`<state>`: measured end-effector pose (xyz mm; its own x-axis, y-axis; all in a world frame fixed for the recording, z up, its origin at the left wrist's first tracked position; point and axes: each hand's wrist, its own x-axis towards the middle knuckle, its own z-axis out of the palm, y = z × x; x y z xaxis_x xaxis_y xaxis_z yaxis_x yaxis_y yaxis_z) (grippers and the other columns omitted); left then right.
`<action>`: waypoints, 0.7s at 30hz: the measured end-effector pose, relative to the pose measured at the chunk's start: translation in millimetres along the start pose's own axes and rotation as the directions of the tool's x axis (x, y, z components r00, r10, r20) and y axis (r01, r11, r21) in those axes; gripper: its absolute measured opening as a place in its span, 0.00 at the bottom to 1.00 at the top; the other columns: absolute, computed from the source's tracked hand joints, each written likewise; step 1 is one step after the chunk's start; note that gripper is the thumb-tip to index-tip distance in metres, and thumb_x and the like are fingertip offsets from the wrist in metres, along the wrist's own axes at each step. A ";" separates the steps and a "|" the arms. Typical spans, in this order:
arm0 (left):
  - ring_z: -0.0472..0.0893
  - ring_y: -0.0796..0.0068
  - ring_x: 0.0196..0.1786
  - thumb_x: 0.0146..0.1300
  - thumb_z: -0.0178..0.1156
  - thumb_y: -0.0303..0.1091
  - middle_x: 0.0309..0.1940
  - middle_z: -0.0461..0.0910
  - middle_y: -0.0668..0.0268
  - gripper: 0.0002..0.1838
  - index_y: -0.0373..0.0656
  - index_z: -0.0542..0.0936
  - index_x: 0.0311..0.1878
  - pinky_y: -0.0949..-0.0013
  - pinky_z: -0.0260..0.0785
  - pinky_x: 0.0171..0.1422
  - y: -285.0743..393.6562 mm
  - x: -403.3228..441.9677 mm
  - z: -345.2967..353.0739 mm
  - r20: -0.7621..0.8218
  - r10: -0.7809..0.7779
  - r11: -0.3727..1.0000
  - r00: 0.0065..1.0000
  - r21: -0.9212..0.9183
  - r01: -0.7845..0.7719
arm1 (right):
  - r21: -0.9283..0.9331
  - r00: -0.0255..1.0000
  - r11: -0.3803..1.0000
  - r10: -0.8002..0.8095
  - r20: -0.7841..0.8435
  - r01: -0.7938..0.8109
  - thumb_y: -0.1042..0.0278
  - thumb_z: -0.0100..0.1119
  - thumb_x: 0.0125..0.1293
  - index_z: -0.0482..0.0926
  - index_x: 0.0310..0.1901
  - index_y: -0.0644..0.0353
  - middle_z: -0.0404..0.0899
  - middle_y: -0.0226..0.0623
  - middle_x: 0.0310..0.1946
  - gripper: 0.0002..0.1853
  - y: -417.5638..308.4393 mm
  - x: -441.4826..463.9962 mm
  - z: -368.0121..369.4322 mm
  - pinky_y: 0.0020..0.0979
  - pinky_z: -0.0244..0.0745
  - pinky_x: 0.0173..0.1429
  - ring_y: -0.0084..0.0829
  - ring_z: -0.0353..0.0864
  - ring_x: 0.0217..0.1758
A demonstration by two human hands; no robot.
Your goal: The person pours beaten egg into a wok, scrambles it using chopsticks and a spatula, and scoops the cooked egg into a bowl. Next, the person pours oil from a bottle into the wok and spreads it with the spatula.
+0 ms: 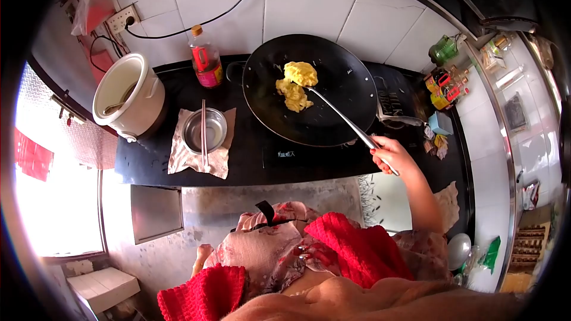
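My right hand point(392, 156) is wrapped round the handle of a long metal wok spatula point(342, 114). The spatula's head lies beneath yellow cooked egg point(300, 74) and is mostly hidden. More egg point(295, 100) sits against it on the inside of a large black wok point(333, 122). What looks like part of my left hand point(203, 254) hangs low at my side, away from the counter, its fingers not discernible.
Left of the wok, a metal bowl point(194, 132) with chopsticks point(204, 125) across it rests on a cloth point(178, 157). Behind stand a red-labelled bottle point(207, 70) and a white pot point(140, 107). Several bottles point(443, 86) and a blue box point(441, 123) are at the right.
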<state>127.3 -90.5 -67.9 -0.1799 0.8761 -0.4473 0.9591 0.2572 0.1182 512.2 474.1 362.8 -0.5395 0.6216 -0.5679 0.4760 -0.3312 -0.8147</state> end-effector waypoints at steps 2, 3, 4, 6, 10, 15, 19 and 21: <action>0.82 0.60 0.30 0.50 0.56 0.40 0.24 0.81 0.61 0.11 0.47 0.81 0.20 0.60 0.76 0.33 -9.0 3.1 15.0 0.012 0.013 1.000 1.000 -0.017 -0.013 | 0.209 0.999 0.978 0.009 0.050 -0.019 0.72 0.50 0.66 0.69 0.56 0.61 0.68 0.28 0.18 0.17 14.4 -5.1 2.9 0.17 0.55 0.13 0.13 0.61 0.12; 0.82 0.60 0.30 0.49 0.56 0.41 0.24 0.80 0.61 0.11 0.47 0.81 0.20 0.60 0.76 0.33 -9.7 4.0 14.1 0.019 -0.008 0.999 1.000 -0.042 0.009 | 0.335 0.996 0.941 0.020 0.081 -0.046 0.73 0.50 0.66 0.69 0.56 0.62 0.68 0.29 0.19 0.17 23.7 -5.6 2.9 0.17 0.54 0.12 0.13 0.61 0.12; 0.82 0.59 0.31 0.49 0.56 0.41 0.24 0.80 0.61 0.11 0.47 0.80 0.20 0.60 0.76 0.34 -10.3 4.4 12.9 0.026 -0.030 0.997 0.999 -0.067 0.031 | 0.410 0.994 0.911 -0.008 0.108 -0.037 0.73 0.47 0.66 0.67 0.58 0.63 0.69 0.30 0.19 0.19 27.2 -8.5 6.3 0.16 0.53 0.12 0.13 0.61 0.12; 0.82 0.59 0.31 0.49 0.56 0.41 0.24 0.80 0.60 0.10 0.46 0.80 0.20 0.59 0.76 0.33 -12.6 4.0 10.1 -0.018 0.013 0.996 1.000 -0.093 -0.015 | 0.619 0.985 0.784 -0.066 0.158 -0.047 0.72 0.45 0.67 0.65 0.61 0.64 0.70 0.30 0.20 0.20 43.6 -9.5 9.2 0.16 0.53 0.13 0.14 0.62 0.12; 0.82 0.59 0.30 0.49 0.56 0.41 0.24 0.80 0.61 0.10 0.47 0.79 0.19 0.59 0.75 0.32 -11.2 3.7 -5.3 -0.092 0.061 0.989 0.994 -0.131 -0.073 | 0.890 0.942 0.427 -0.205 0.266 -0.159 0.70 0.41 0.70 0.58 0.65 0.66 0.71 0.35 0.23 0.23 64.2 -14.9 15.3 0.17 0.60 0.14 0.17 0.66 0.16; 0.82 0.58 0.31 0.49 0.56 0.40 0.24 0.80 0.61 0.10 0.48 0.79 0.20 0.59 0.75 0.33 -15.0 3.1 0.3 0.003 -0.003 0.997 1.000 -0.075 0.003 | 0.961 0.907 0.175 -0.332 0.260 -0.212 0.69 0.40 0.70 0.52 0.66 0.71 0.70 0.41 0.29 0.26 68.1 -27.3 31.4 0.18 0.66 0.18 0.22 0.71 0.20; 0.82 0.58 0.31 0.49 0.56 0.41 0.24 0.80 0.61 0.10 0.48 0.80 0.20 0.59 0.75 0.33 -15.7 5.8 3.8 0.043 -0.016 0.998 0.999 -0.064 0.019 | 0.968 0.874 0.081 -0.415 0.251 -0.240 0.66 0.39 0.72 0.46 0.67 0.73 0.66 0.43 0.32 0.28 72.1 -36.4 38.3 0.19 0.65 0.18 0.24 0.69 0.22; 0.82 0.58 0.31 0.49 0.56 0.41 0.24 0.80 0.61 0.10 0.48 0.80 0.20 0.59 0.75 0.33 -16.8 6.5 11.2 0.060 -0.020 0.998 0.998 -0.060 0.024 | 0.966 0.884 0.048 -0.394 0.252 -0.254 0.67 0.39 0.71 0.47 0.67 0.74 0.65 0.40 0.30 0.29 62.0 -47.0 46.4 0.19 0.65 0.17 0.23 0.66 0.20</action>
<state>112.5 -93.7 -82.7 -0.1854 0.8446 -0.5023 0.9397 0.3020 0.1608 534.8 391.4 333.5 -0.8393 0.5014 -0.2104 -0.5113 -0.8594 -0.0082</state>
